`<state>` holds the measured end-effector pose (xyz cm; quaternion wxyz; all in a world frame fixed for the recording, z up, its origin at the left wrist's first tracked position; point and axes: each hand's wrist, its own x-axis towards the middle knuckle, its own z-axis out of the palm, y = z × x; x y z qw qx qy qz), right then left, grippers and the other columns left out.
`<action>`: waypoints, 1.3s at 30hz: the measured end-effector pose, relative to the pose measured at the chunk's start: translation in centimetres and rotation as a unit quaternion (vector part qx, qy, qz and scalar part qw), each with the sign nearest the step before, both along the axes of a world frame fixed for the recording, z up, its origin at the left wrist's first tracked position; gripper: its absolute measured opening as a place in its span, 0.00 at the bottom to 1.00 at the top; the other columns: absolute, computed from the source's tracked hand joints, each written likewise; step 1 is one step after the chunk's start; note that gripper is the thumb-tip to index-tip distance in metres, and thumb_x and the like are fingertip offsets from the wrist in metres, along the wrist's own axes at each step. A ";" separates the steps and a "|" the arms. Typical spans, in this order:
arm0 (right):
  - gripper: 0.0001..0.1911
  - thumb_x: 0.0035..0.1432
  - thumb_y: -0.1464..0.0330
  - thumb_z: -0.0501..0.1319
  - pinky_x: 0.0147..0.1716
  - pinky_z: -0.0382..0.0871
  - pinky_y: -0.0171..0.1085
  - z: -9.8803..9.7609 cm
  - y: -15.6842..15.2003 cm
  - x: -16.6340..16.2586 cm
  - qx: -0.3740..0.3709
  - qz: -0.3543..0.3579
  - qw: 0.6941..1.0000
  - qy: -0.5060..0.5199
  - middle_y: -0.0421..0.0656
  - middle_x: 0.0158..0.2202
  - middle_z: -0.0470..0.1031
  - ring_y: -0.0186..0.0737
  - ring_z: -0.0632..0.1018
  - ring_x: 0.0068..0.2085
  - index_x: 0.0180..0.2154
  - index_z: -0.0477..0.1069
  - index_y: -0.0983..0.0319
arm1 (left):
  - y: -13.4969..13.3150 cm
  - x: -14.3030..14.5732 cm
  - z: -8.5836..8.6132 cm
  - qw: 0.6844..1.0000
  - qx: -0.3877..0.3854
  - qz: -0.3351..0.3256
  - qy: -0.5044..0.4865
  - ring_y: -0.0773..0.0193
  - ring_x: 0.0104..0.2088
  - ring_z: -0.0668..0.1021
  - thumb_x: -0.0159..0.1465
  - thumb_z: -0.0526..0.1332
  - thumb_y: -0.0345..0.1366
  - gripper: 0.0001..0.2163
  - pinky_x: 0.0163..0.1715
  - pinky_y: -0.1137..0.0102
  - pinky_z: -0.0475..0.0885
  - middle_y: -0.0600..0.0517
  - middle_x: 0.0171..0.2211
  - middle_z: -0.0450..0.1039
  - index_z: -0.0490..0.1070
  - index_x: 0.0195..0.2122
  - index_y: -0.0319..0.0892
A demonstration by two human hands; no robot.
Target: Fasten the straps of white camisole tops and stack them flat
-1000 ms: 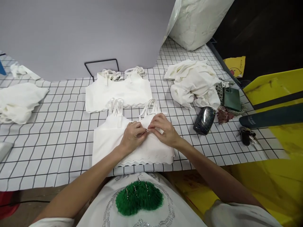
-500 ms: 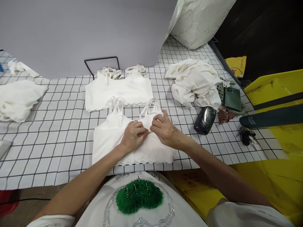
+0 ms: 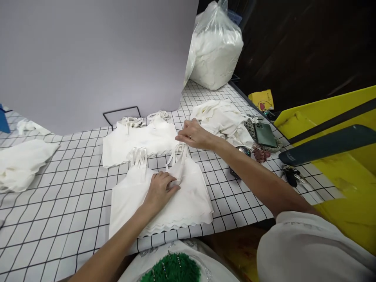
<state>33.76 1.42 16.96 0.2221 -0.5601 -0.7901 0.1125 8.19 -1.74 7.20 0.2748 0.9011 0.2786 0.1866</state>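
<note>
A stack of white strappy tops [image 3: 190,199] lies at the near edge of the grid-patterned table [image 3: 67,188]. My left hand [image 3: 161,188] rests on its upper middle, fingers bent and pinching the fabric at the neckline. My right hand [image 3: 193,134] is stretched out beyond the stack, fingers curled, at the right edge of a second white top [image 3: 138,139] that lies flat behind. What the right fingers hold, if anything, is hidden. A crumpled pile of white tops [image 3: 223,117] lies just right of that hand.
A grey backdrop board [image 3: 96,55] stands behind. A plastic bag of white material [image 3: 216,51] sits at the back right. A green phone [image 3: 265,135], a dark case [image 3: 239,150] and keys [image 3: 290,176] lie right. White cloth [image 3: 20,164] lies left. A yellow bin [image 3: 337,117] stands at right.
My right hand has left the neckline of the near stack and reached forward to the far top's right edge. My left hand stays on the stack. The view has tilted up.
</note>
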 end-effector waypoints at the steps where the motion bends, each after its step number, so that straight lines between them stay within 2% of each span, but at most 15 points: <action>1: 0.24 0.70 0.58 0.55 0.57 0.53 0.61 -0.3 0.4 0.1 0.006 0.002 1.000 -0.010 0.40 0.23 0.62 0.44 0.67 0.38 0.22 0.70 0.60 | 0.1 0.1 -0.1 1.000 0.003 0.003 0.003 0.54 0.38 0.77 0.60 0.69 0.33 0.04 0.40 0.60 0.68 0.49 0.34 0.78 0.77 0.36 0.42; 4: 0.19 0.68 0.62 0.56 0.57 0.53 0.63 -1.2 0.6 0.3 0.006 -0.007 1.000 -0.021 0.42 0.25 0.69 0.45 0.69 0.40 0.26 0.73 0.60 | 0.1 -0.1 0.2 1.000 0.009 0.003 0.013 0.55 0.37 0.77 0.61 0.69 0.34 0.05 0.39 0.59 0.71 0.50 0.33 0.77 0.76 0.37 0.42; 7: 0.13 0.69 0.66 0.55 0.56 0.60 0.60 -2.4 -1.6 -1.0 0.014 -0.058 0.998 0.001 0.48 0.44 0.79 0.48 0.73 0.48 0.40 0.78 0.61 | -0.4 -1.6 1.7 0.999 0.047 0.001 -0.026 0.50 0.46 0.77 0.63 0.67 0.36 0.16 0.45 0.55 0.74 0.44 0.44 0.76 0.73 0.52 0.42; 10: 0.21 0.72 0.65 0.49 0.62 0.57 0.61 -4.0 -6.7 -5.6 0.031 -0.109 0.993 -0.028 0.50 0.65 0.66 0.52 0.67 0.64 0.61 0.68 0.60 | -2.0 -4.1 3.5 0.993 0.111 -0.012 -0.047 0.48 0.65 0.66 0.71 0.58 0.33 0.28 0.60 0.48 0.66 0.40 0.62 0.65 0.52 0.70 0.46; 13: 0.31 0.71 0.57 0.49 0.66 0.53 0.60 -6.1 -13.1 -11.0 -0.004 -0.068 0.992 -0.104 0.49 0.73 0.49 0.52 0.53 0.72 0.70 0.52 0.60 | -3.7 -6.9 3.7 0.986 0.160 -0.051 0.026 0.49 0.71 0.55 0.74 0.52 0.35 0.32 0.66 0.49 0.59 0.38 0.70 0.54 0.36 0.74 0.42; 15: 0.40 0.69 0.50 0.50 0.66 0.53 0.63 -7.5 -16.9 -12.9 -0.024 -0.053 0.990 -0.129 0.55 0.73 0.47 0.56 0.52 0.73 0.72 0.45 0.65 | -4.3 -9.0 3.0 0.976 0.192 -0.052 0.083 0.46 0.72 0.53 0.73 0.53 0.45 0.35 0.67 0.49 0.56 0.36 0.71 0.50 0.36 0.74 0.38; 17: 0.46 0.67 0.45 0.50 0.65 0.51 0.67 -8.5 -19.7 -12.6 -0.051 -0.104 0.983 -0.144 0.59 0.73 0.45 0.59 0.51 0.72 0.72 0.40 0.67 | -4.3 -11.3 2.0 0.969 0.218 -0.014 0.117 0.43 0.72 0.52 0.70 0.53 0.54 0.39 0.69 0.48 0.52 0.36 0.72 0.47 0.39 0.74 0.37; 20: 0.45 0.67 0.45 0.51 0.62 0.55 0.69 -8.7 -21.5 -9.3 -0.054 -0.161 0.976 -0.134 0.58 0.72 0.47 0.61 0.53 0.72 0.73 0.39 0.64 | -3.6 -14.1 0.8 0.966 0.234 0.036 0.104 0.45 0.72 0.52 0.71 0.51 0.53 0.36 0.70 0.51 0.45 0.39 0.73 0.46 0.42 0.74 0.40; 23: 0.32 0.71 0.54 0.50 0.58 0.68 0.59 -7.0 -19.8 -4.2 0.009 -0.219 0.974 -0.063 0.56 0.66 0.65 0.56 0.66 0.66 0.69 0.54 0.62 | -2.8 -15.3 0.4 0.972 0.217 0.061 0.066 0.48 0.72 0.51 0.73 0.49 0.47 0.31 0.71 0.50 0.43 0.43 0.73 0.47 0.41 0.74 0.45; 25: 0.21 0.72 0.61 0.50 0.53 0.73 0.52 -5.2 -17.0 -0.6 0.086 -0.267 0.960 -0.009 0.55 0.53 0.76 0.50 0.75 0.56 0.59 0.67 0.63 | -2.5 -15.1 0.8 0.976 0.192 0.093 0.035 0.48 0.72 0.51 0.73 0.49 0.42 0.30 0.70 0.46 0.42 0.45 0.73 0.48 0.40 0.74 0.49; 27: 0.15 0.70 0.66 0.52 0.51 0.73 0.52 -3.4 -13.5 2.6 0.133 -0.299 0.945 -0.012 0.53 0.44 0.77 0.50 0.76 0.49 0.47 0.75 0.64 | -2.2 -14.6 1.6 0.979 0.171 0.114 0.007 0.46 0.72 0.51 0.72 0.51 0.39 0.31 0.69 0.42 0.42 0.47 0.73 0.48 0.40 0.74 0.52; 30: 0.10 0.64 0.65 0.60 0.52 0.70 0.55 -2.2 -8.7 5.5 0.076 -0.339 0.938 -0.010 0.53 0.40 0.75 0.52 0.74 0.48 0.37 0.76 0.64 | -1.7 -14.2 3.0 0.979 0.173 0.102 -0.023 0.45 0.71 0.53 0.71 0.52 0.38 0.31 0.68 0.40 0.43 0.49 0.72 0.49 0.43 0.73 0.55; 35: 0.18 0.56 0.57 0.67 0.40 0.74 0.50 -2.2 -5.1 6.9 0.043 -0.364 0.928 0.070 0.44 0.24 0.70 0.46 0.75 0.34 0.23 0.69 0.62 | -0.6 -15.9 3.2 0.977 0.185 0.083 -0.061 0.47 0.69 0.61 0.69 0.54 0.38 0.31 0.67 0.44 0.57 0.55 0.69 0.58 0.47 0.72 0.61; 37: 0.18 0.61 0.54 0.61 0.31 0.74 0.43 -0.8 -4.7 7.7 0.059 -0.371 0.918 0.127 0.42 0.24 0.70 0.41 0.73 0.29 0.27 0.69 0.60 | -0.1 -16.9 3.0 0.976 0.177 0.101 -0.075 0.47 0.66 0.67 0.68 0.55 0.40 0.29 0.60 0.49 0.72 0.57 0.66 0.64 0.52 0.70 0.64; 39: 0.18 0.65 0.53 0.55 0.25 0.71 0.38 1.9 -4.2 8.9 0.090 -0.372 0.905 0.184 0.41 0.26 0.71 0.37 0.72 0.26 0.33 0.69 0.59 | 0.5 -17.3 3.5 0.977 0.135 0.147 -0.077 0.46 0.62 0.72 0.68 0.57 0.43 0.26 0.40 0.61 0.84 0.56 0.64 0.68 0.60 0.67 0.64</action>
